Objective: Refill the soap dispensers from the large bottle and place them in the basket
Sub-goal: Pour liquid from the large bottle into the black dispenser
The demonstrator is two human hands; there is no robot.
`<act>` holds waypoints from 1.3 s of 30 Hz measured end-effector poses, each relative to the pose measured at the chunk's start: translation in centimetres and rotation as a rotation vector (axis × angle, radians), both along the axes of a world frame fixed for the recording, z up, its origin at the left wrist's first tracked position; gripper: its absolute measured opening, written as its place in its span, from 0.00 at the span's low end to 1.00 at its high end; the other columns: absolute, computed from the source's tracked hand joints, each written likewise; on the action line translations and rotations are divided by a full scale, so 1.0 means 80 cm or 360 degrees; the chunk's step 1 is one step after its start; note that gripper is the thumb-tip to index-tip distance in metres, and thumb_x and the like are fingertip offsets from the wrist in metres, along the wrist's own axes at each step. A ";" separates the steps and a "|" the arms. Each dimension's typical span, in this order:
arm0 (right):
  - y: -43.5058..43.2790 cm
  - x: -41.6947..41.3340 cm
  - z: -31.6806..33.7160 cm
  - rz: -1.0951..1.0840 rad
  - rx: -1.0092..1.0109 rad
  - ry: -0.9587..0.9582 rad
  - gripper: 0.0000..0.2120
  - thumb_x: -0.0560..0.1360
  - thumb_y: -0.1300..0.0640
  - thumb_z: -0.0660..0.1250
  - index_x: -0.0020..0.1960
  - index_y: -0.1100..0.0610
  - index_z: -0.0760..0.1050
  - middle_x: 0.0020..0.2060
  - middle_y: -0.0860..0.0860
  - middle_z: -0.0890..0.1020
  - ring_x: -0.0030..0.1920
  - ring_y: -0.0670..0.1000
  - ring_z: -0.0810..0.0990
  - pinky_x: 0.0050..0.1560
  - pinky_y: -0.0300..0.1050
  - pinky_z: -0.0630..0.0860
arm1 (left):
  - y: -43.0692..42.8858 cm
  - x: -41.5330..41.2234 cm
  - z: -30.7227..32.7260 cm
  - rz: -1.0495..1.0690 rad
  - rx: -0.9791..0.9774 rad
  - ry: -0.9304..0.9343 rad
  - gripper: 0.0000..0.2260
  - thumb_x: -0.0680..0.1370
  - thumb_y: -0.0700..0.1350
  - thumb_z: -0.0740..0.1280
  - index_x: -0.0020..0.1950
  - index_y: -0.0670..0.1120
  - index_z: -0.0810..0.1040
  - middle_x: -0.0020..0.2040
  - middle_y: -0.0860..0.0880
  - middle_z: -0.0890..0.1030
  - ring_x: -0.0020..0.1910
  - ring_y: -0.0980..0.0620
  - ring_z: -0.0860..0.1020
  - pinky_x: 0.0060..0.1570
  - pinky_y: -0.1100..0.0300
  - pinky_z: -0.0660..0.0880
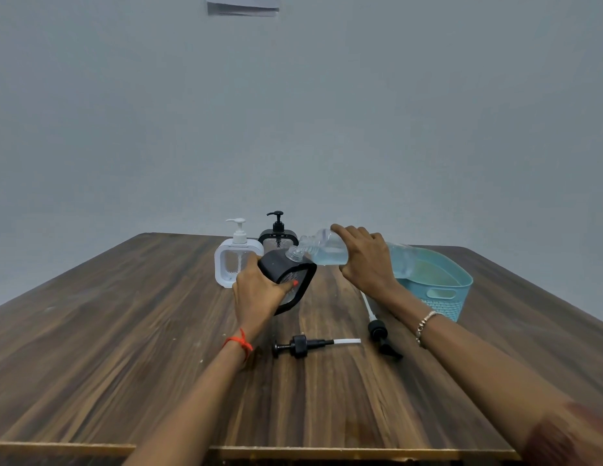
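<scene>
My left hand (pixel 256 290) grips a black-framed soap dispenser (pixel 293 280) with no pump on it, tilted to the right above the table. My right hand (pixel 365 257) holds the large clear bottle (pixel 327 252) nearly level, its open mouth touching the dispenser's top. Pale blue liquid lies in the bottle. A white dispenser (pixel 234 260) and a second black dispenser (pixel 278 235) stand upright behind, both with pumps on. The light blue basket (pixel 441 290) sits to the right, partly behind my right hand.
Two black pump heads lie loose on the wooden table (pixel 125 331): one pump (pixel 307 345) in front of the dispenser, the other pump (pixel 381 334) beside my right forearm. A grey wall rises behind the table's far edge.
</scene>
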State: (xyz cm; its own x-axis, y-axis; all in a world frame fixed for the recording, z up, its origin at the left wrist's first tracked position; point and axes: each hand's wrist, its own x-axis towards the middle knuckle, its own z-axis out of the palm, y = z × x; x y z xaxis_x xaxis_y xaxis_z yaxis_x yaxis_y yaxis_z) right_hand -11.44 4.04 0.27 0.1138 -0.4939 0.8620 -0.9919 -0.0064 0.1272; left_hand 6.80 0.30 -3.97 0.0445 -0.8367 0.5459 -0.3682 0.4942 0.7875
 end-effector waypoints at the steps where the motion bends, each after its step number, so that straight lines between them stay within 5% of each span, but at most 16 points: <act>1: 0.000 0.000 0.000 0.0000 0.0002 0.0001 0.32 0.51 0.70 0.74 0.55 0.59 0.77 0.39 0.53 0.82 0.36 0.57 0.80 0.36 0.47 0.73 | 0.000 0.000 0.000 -0.0002 0.0000 0.0004 0.26 0.61 0.47 0.80 0.54 0.42 0.74 0.48 0.44 0.82 0.50 0.44 0.79 0.44 0.56 0.74; 39: 0.004 0.008 0.001 -0.0009 -0.0009 0.0057 0.33 0.50 0.71 0.74 0.55 0.58 0.78 0.38 0.52 0.82 0.37 0.57 0.80 0.36 0.47 0.73 | 0.023 0.009 0.004 -0.0008 0.0027 0.0036 0.27 0.62 0.46 0.79 0.55 0.41 0.73 0.47 0.45 0.81 0.49 0.45 0.79 0.40 0.62 0.66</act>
